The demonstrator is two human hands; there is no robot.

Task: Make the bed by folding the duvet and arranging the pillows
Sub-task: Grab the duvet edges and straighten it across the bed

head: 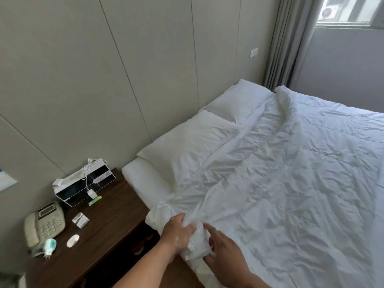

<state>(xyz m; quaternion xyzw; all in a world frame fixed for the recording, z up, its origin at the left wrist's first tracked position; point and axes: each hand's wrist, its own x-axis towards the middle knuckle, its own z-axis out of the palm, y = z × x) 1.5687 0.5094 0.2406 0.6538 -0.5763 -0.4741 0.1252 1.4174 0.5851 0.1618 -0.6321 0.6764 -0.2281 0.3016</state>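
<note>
The duvet, white and creased, lies spread over the bed from the centre of the view out to 3 o'clock. Its near corner is bunched at 6 o'clock, at the mattress edge. The left hand grips that bunch, its fingers curled tight round the gathered cloth. The right hand sits just beside it at its 4 o'clock, with the forefinger stretched onto the folds. Its other fingers are bent in against the bunch, partly under cloth, and whether they pinch it cannot be told.

At 12 o'clock from the hands, a near pillow lies flat at the head of the bed. A far pillow touches it on its 1 o'clock side, and the duvet's top edge meets both.

At 9 o'clock from the hands stands a dark wooden worktop. It carries a beige telephone, its keypad print too blurred to read. A black-and-white box has a white cable draped over it.

A grey curtain hangs at 1 o'clock, beside a window.
</note>
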